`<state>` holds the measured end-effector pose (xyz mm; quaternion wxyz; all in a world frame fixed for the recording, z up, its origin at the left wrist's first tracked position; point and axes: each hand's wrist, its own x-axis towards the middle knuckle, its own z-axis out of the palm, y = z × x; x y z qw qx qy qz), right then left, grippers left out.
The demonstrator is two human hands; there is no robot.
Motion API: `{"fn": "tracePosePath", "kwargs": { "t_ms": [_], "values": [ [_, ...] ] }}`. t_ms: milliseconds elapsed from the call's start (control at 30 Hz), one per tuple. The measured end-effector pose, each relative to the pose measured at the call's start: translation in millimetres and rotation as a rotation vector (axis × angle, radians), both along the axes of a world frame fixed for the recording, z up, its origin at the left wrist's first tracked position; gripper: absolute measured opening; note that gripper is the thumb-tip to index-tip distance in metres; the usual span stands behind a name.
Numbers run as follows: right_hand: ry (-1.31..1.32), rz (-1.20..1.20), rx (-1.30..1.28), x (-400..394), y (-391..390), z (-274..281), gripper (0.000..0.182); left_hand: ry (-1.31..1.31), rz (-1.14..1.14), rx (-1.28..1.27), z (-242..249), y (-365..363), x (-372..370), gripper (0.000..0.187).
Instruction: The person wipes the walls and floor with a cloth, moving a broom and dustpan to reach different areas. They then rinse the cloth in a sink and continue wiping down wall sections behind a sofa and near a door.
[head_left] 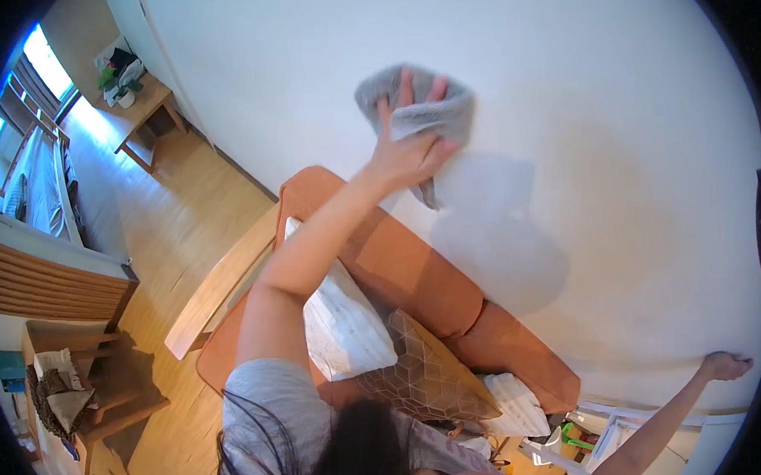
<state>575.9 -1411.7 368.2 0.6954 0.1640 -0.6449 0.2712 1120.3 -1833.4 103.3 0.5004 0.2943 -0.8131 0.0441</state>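
Note:
Pressed against the white wall [580, 98] is a grey cloth [430, 119], under my left hand [406, 154]. Some of its fingers are spread over the cloth and a fold wraps across them. A loose corner of the cloth hangs below my palm. Far to the right, my right hand [727, 365] is at the wall with its fingers curled in, and I see nothing in it. Below my left arm stands an orange sofa [407, 258], its back along the wall.
On the sofa lie a white cushion [342, 325] and a brown patterned cushion [422, 364]. A wooden table [146, 112] with a plant stands at the far left. A white frame-like rack [614, 432] is at lower right. Wooden shelves [106, 415] stand at lower left.

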Motion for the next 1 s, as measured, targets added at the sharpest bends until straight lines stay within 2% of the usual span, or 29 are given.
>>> {"fn": "tracePosePath", "kwargs": {
  "t_ms": [33, 67, 133, 167, 267, 300, 400, 500, 567, 600, 700, 733, 767, 833, 867, 967, 1000],
  "values": [
    [0.013, 0.008, -0.006, 0.2, -0.2, -1.0, 0.034, 0.169, 0.002, -0.201, 34.6, -17.2, -2.7, 0.053],
    [0.025, 0.015, -0.010, 3.1, -1.2, -2.4, 0.035, 0.133, 0.130, -0.211, 66.3, -26.5, -0.1, 0.052],
    [0.012, 0.083, -0.024, 25.3, -10.6, -7.2, 0.036, 0.340, 0.247, -0.326, 108.2, -46.1, 10.6, 0.051],
    [0.002, 0.116, -0.027, 28.8, -14.4, -8.5, 0.036, 0.358, 0.295, -0.330, 109.3, -67.9, 22.8, 0.057],
    [0.076, 0.128, 0.026, 5.1, -3.2, -8.0, 0.038, 0.556, 0.239, -0.571, 99.0, -166.5, 91.9, 0.037],
    [0.098, 0.143, 0.047, 3.3, -2.6, -7.7, 0.038, 0.802, 0.295, -0.196, 105.3, -156.3, 96.3, 0.039],
    [0.231, 0.042, 0.115, -15.1, 2.9, -3.9, 0.036, 0.984, 0.467, 0.332, 112.8, -150.9, 94.0, 0.047],
    [0.261, 0.106, 0.112, -60.0, 13.0, -18.5, 0.037, 0.657, 0.503, 0.130, 138.1, -99.4, 35.0, 0.045],
    [0.243, 0.233, 0.024, -23.8, -5.8, -14.0, 0.040, 0.315, 0.514, -0.144, 163.5, -53.9, -19.8, 0.040],
    [0.254, 0.292, -0.010, -10.8, -13.2, -10.9, 0.042, 0.320, 0.609, -0.370, 190.3, -22.8, -60.0, 0.032],
    [0.338, 0.422, -0.073, 3.3, -23.3, -10.0, 0.047, 0.275, 0.172, -0.396, 233.8, 84.9, -150.7, 0.043],
    [0.338, 0.456, -0.102, 12.4, -26.6, -8.9, 0.046, 0.272, 0.093, -0.488, 243.3, 118.3, -176.1, 0.042],
    [0.338, 0.486, -0.131, 19.7, -28.3, -7.9, 0.046, 0.283, -0.071, -0.420, 239.6, 148.4, -203.4, 0.039],
    [0.422, 0.495, -0.123, 29.8, -31.4, -4.4, 0.044, 0.052, -0.222, -0.503, 226.1, 192.1, -233.7, 0.053],
    [0.462, 0.502, -0.116, 31.9, -30.7, -4.8, 0.044, 0.089, -0.224, -0.577, 213.9, 208.9, -248.4, 0.055],
    [0.320, 0.446, -0.117, 33.6, -28.6, -7.7, 0.044, -0.128, -0.405, -0.693, 157.9, 223.0, -284.0, 0.051],
    [0.259, 0.460, -0.121, 37.1, -28.0, -8.7, 0.045, -0.194, -0.550, -0.589, 143.0, 227.5, -281.4, 0.047]
  ]
}}
